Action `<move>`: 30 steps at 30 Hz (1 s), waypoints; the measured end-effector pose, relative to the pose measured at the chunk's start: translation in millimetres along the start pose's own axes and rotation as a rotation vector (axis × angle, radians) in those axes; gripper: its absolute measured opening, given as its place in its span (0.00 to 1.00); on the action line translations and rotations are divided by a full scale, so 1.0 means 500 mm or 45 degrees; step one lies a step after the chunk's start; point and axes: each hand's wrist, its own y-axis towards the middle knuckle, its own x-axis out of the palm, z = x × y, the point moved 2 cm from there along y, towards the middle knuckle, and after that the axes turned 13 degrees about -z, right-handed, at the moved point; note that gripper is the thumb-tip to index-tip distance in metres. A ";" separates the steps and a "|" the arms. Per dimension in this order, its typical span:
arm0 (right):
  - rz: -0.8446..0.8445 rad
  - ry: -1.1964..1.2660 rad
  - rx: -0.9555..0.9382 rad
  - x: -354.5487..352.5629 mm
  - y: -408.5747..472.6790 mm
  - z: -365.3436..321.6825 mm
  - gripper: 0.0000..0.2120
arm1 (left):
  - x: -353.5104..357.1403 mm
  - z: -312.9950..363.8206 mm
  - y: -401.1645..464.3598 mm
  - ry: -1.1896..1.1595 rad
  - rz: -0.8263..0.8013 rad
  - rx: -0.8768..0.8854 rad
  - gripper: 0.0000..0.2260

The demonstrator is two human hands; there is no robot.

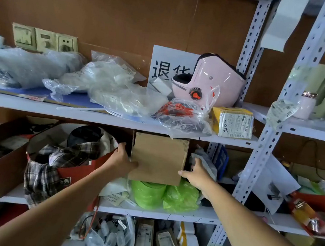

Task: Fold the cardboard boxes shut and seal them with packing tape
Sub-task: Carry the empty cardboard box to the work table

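A plain brown cardboard box (158, 158) sits on the middle shelf, resting on green plastic bags (164, 196) and almost touching the shelf above. My left hand (122, 159) grips its left side, thumb on the front face. My right hand (196, 172) holds its right side, thumb on the lower right corner, fingers hidden behind the box. The box looks closed from the front; its top is hidden. No packing tape is visible on it.
The white metal shelf (117, 120) above carries a pink helmet (209, 80), plastic bags and a yellow taped parcel (233, 122). A red bag of plaid cloth (62, 158) stands left of the box. A perforated upright (254, 163) stands to the right.
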 end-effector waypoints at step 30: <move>0.643 0.522 0.027 -0.134 -0.932 0.602 0.39 | 0.716 0.310 -0.433 -0.112 -1.129 0.717 0.34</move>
